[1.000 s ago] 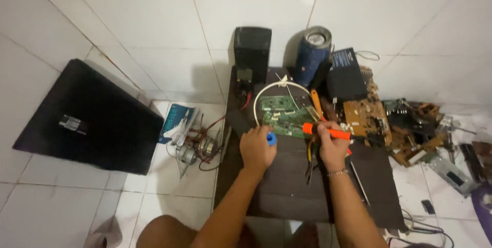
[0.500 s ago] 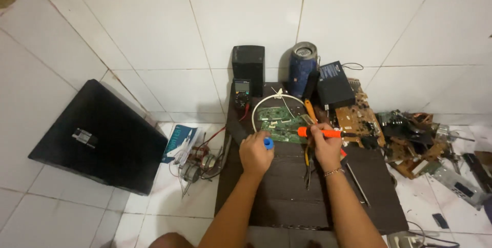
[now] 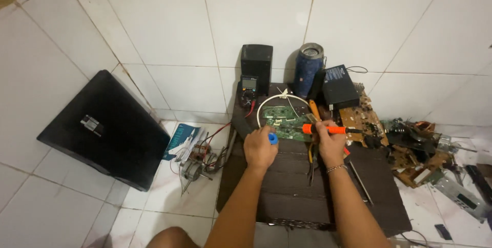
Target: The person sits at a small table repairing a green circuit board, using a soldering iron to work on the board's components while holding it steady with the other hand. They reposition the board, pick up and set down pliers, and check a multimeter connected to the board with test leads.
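A green circuit board [image 3: 285, 120] lies on a low dark wooden table [image 3: 287, 191], ringed by a white cable. My left hand [image 3: 260, 148] is closed round a small blue spool [image 3: 273, 138] just in front of the board's near edge. My right hand [image 3: 330, 142] grips an orange-handled soldering iron [image 3: 322, 129], whose tip points left onto the board. Both forearms reach forward over the table.
A multimeter [image 3: 249, 90], black speaker [image 3: 256, 62], blue cylindrical speaker [image 3: 308, 68] and black box [image 3: 339, 86] stand at the table's back. Brown boards and scrap parts [image 3: 420, 150] lie right. A black laptop [image 3: 105, 127] leans left; a small motor [image 3: 192, 166] sits on the floor tiles.
The view has tilted up, so the table and hands sit lower in the frame. Both hands stay at the board with the same things in them.
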